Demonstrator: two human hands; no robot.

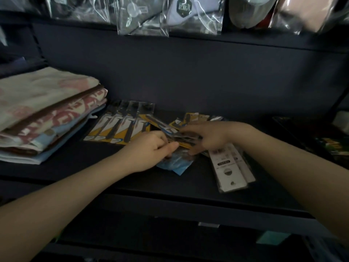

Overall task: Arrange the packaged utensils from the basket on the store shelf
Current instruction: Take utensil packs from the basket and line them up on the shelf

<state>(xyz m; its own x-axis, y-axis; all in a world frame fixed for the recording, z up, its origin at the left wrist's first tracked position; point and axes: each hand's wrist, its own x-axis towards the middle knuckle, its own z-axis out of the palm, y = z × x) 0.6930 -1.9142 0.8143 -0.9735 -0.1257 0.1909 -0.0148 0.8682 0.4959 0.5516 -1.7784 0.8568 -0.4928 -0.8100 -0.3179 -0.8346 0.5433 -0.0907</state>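
Observation:
Several packaged utensils on yellow and white cards (120,127) lie in a neat row on the dark shelf (79,159). A loose pile of more packs (190,121) lies to their right. My left hand (151,148) pinches the edge of a pack with a blue card (177,164) at the front of the pile. My right hand (205,137) reaches over the pile, its fingers curled round the dark packs in the middle. White-carded packs (232,169) lie at an angle under my right wrist. The basket is out of view.
A stack of folded towels (43,114) fills the shelf's left end. Clear bags with goods (170,14) hang from the shelf above. Dark boxed goods (324,140) sit at the far right. The shelf's front edge (188,197) runs below my forearms.

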